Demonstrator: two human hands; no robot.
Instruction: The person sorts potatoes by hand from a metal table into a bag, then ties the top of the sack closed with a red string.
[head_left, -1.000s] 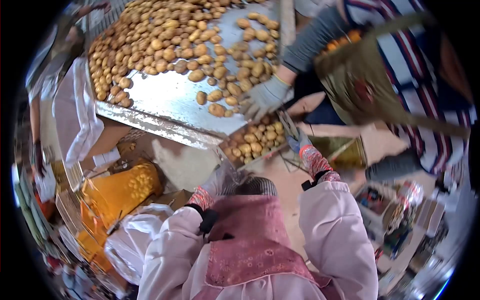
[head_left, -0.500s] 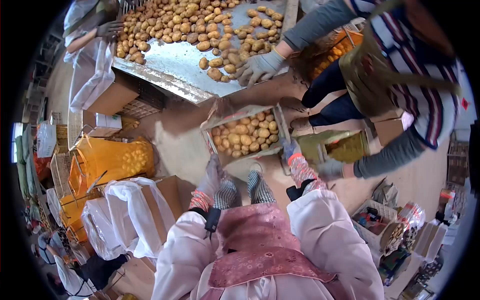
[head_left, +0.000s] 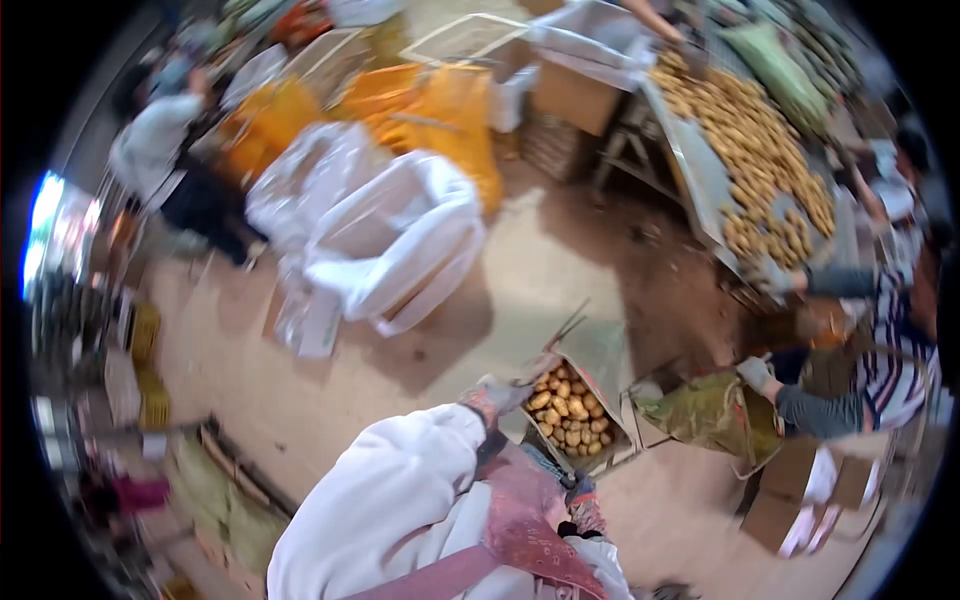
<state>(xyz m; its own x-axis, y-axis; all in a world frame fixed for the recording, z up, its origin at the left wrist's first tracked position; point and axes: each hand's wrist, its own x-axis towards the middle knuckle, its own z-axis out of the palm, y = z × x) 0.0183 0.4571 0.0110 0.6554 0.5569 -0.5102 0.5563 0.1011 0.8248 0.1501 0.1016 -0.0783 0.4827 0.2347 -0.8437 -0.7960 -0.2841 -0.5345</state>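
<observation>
A rectangular crate (head_left: pixel 623 434) full of potatoes (head_left: pixel 568 405) is held close in front of my body, at the lower middle of the view. My gloved left hand (head_left: pixel 495 397) is closed on its left side. At the near edge, my gloved right hand (head_left: pixel 580 490) is closed on the crate too, though its fingers are blurred and partly hidden. A green sack (head_left: pixel 710 415) lies just right of the crate, and a co-worker's gloved hand (head_left: pixel 757 374) touches it.
A metal sorting table (head_left: pixel 690 165) with many potatoes stands at the upper right. Cardboard boxes (head_left: pixel 800 490) lie at the lower right. A box with a white liner (head_left: pixel 400 240) and orange mesh bags (head_left: pixel 450 120) stand ahead. Another person (head_left: pixel 170 150) bends at the upper left.
My view has swung left, so the sorting table and co-worker now appear further right. The potato crate has turned along with my body, both hands still on it.
</observation>
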